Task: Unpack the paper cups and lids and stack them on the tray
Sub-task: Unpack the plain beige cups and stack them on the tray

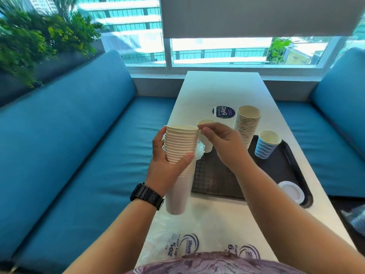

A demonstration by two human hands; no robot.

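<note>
My left hand (167,159) grips a tall stack of white paper cups (180,147), held above the table's left edge. My right hand (223,143) pinches the rim of the stack's top cup with thumb and fingertips. Behind my right hand a single white cup (205,125) stands at the far left of the black tray (217,178). On the tray also stand a tall stack of cream cups (247,123) and a blue-and-white striped cup (267,144). A pile of white lids (291,191) lies on the tray's near right corner.
Empty printed plastic cup wrappers (197,242) lie on the white table (223,86) close to me. A round dark sticker (223,112) marks the table beyond the tray. Blue sofas (79,145) flank the table; crumpled plastic (355,220) lies at the right edge.
</note>
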